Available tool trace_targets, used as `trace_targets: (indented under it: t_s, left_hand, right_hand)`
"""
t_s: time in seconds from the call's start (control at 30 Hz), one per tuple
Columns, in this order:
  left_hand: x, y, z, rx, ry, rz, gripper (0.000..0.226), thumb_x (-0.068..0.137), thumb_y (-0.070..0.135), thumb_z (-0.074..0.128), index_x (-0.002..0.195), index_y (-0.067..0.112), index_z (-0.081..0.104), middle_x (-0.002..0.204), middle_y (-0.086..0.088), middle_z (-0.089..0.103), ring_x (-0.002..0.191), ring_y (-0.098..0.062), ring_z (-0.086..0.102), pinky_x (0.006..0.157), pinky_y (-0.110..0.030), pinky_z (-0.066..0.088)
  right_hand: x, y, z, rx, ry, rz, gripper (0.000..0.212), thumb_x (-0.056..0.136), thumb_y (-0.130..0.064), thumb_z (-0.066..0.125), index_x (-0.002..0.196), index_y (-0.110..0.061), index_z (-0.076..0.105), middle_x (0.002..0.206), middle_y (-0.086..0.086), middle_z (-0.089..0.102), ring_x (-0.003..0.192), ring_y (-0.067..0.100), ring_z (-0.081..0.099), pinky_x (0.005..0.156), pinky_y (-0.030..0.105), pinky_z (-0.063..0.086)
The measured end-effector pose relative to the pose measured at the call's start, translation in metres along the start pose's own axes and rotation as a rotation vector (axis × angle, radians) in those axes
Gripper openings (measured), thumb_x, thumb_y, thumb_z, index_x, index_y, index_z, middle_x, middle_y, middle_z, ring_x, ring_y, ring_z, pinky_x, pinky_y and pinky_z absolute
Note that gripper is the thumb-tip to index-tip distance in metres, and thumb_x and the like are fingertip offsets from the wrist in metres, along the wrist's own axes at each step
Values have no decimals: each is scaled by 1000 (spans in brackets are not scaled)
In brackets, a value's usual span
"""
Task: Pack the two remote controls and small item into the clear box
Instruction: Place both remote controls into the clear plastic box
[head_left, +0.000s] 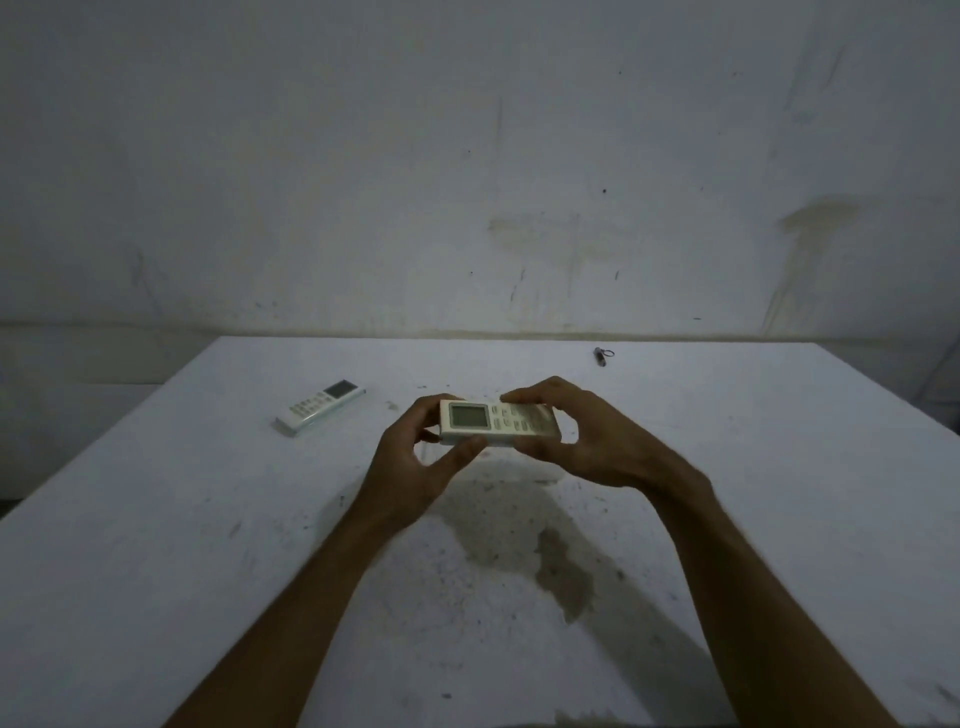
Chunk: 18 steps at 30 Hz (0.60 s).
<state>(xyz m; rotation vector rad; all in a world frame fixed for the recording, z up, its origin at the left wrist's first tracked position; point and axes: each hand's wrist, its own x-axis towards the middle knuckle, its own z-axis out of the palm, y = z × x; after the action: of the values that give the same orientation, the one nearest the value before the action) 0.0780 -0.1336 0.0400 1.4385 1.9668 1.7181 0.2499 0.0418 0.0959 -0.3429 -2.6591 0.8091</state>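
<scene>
We see both hands, left (415, 457) and right (587, 441), gripping a remote (496, 422), long axis left-right, display leftward; second remote (320, 407) at centre left, small item (602, 356) beyond on the bench (156, 571).

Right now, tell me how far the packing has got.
Nothing looks packed; no clear box shows in this view. In hand: one remote, held above the table by the left hand and right hand. Left: the second remote lying at far left, and the small dark item near the far edge.
</scene>
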Motion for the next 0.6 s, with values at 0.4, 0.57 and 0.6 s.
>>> trace_targets:
  t_s: [0.4,0.57,0.6]
  left_hand:
    - [5,-28,-16,301,-142,-205,124,55,75,85,157,44,21,165,11,29,148,-13,31,119,-47,33]
    - [20,-38,-8,322,-276,-224,135,49,81,83,159,43,15,166,15,28,151,-14,31,122,-53,30]
    - [23,-40,-6,324,-281,-220,133,50,82,83,158,43,16,166,16,29,150,-14,32,122,-54,29]
  right_hand:
    - [53,12,5,-264,-174,54,52,88,-42,72,137,-29,58,130,-2,60,112,15,56,97,36,47]
    - [62,23,16,-423,-254,73,48,87,-42,72,132,-33,59,128,-6,66,110,15,61,99,41,48]
    - [63,26,20,-429,-258,77,47,86,-43,73,130,-34,59,127,-6,67,110,16,62,99,41,48]
